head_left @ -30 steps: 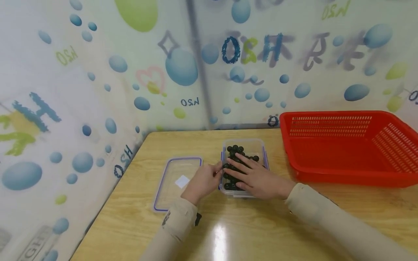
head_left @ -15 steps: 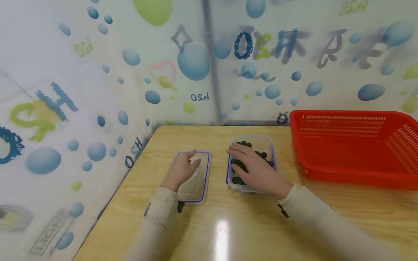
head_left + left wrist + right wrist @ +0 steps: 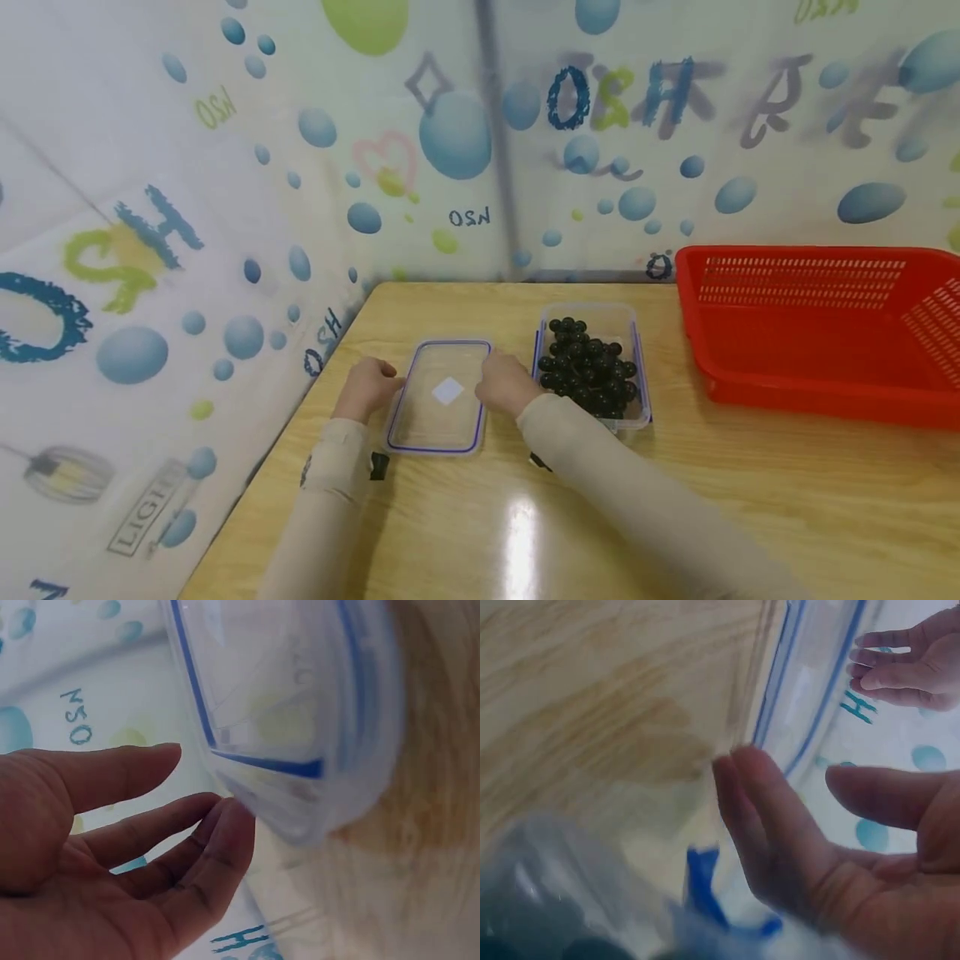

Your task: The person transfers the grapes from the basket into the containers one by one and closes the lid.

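Observation:
In the head view a clear plastic lid (image 3: 431,427) with a blue seal and a white square sticker lies on the table. My left hand (image 3: 366,388) is at its left edge, my right hand (image 3: 506,383) at its right edge. The left wrist view has the left fingertips against the lid's corner, thumb apart. In the right wrist view the right fingertips (image 3: 754,761) meet the lid's edge, with the thumb held away. Right of the lid stands a clear box (image 3: 588,313) of dark grapes (image 3: 588,371), uncovered.
A red plastic basket (image 3: 795,333) with slotted walls stands at the right. The wooden table (image 3: 450,533) meets a patterned wall covering (image 3: 510,233) at the back and left. A blue clip (image 3: 701,881) on the box shows close to the right hand.
My left hand has gone from the box's side to the lid's left edge. My right hand has left the grapes and moved left to the lid's right edge. The view has shifted slightly.

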Tool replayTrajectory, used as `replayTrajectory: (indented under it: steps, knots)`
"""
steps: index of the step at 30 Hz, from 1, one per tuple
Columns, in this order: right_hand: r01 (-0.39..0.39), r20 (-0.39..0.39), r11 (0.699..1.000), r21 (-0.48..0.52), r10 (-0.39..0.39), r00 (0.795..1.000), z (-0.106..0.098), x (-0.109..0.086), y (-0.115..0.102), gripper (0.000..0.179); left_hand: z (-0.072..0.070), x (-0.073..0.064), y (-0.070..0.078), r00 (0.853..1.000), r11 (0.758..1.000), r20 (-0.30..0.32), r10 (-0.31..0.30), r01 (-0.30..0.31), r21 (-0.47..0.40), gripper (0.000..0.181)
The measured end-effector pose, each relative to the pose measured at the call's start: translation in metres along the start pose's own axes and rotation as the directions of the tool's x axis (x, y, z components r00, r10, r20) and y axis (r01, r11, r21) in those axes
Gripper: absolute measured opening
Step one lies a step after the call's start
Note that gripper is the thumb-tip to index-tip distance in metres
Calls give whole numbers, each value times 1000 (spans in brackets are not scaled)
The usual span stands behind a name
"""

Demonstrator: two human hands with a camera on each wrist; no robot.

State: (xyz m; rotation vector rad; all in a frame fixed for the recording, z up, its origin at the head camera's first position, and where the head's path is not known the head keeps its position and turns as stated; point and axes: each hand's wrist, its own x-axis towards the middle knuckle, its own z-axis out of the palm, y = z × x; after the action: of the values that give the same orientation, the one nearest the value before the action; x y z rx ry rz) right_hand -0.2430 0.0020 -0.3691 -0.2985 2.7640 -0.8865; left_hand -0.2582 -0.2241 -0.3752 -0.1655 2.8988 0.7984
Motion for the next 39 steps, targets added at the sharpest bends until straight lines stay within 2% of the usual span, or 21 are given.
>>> replayTrajectory:
  steps: [3, 6, 10, 14, 17, 19, 24, 28, 31, 34, 39]
  knots:
    - [-7, 30, 1000, -25, 8, 1000, 7, 5, -3, 12, 5, 3, -6, 1000, 1000, 2, -7, 7, -13, 31]
    - [-50, 43, 999, -17, 50, 998, 11, 10, -3, 7, 10, 3, -12, 1000, 999, -8, -17, 16, -49, 27]
    - [-105, 54, 994, 20, 104, 993, 15, 13, -4, 18, 12, 1, -20, 998, 994, -37, -44, 40, -99, 23]
    - [-101, 22, 992, 71, 100, 995, 16, 13, -7, 23, 9, -2, -28, 997, 986, -65, -52, 42, -160, 22]
    - [-72, -28, 993, 99, 75, 997, 11, 12, -8, 14, 2, -6, -28, 996, 961, -73, -53, 31, -274, 23]
    - [-59, -66, 991, 123, 67, 996, 1, 9, -8, 9, -5, -8, -24, 997, 920, -65, -42, 14, -391, 25]
    - [-55, -99, 964, 261, 84, 992, -52, -6, -5, 21, -27, -8, 7, 1000, 784, -13, 26, -29, -621, 32]
    - [-47, -115, 928, 369, 95, 989, -103, -23, 10, 34, -33, 1, 48, 992, 712, 47, 118, -51, -701, 31]
    - [-59, -128, 911, 408, 121, 984, -133, -38, 33, 33, -27, 9, 83, 977, 674, 96, 191, -59, -737, 28]
    - [-61, -109, 897, 437, 121, 987, -153, -54, 59, 35, -16, 13, 113, 963, 649, 133, 235, -53, -759, 25]
    - [-90, -50, 901, 424, 123, 991, -172, -78, 99, 36, 6, 13, 148, 932, 626, 209, 297, -25, -780, 24]
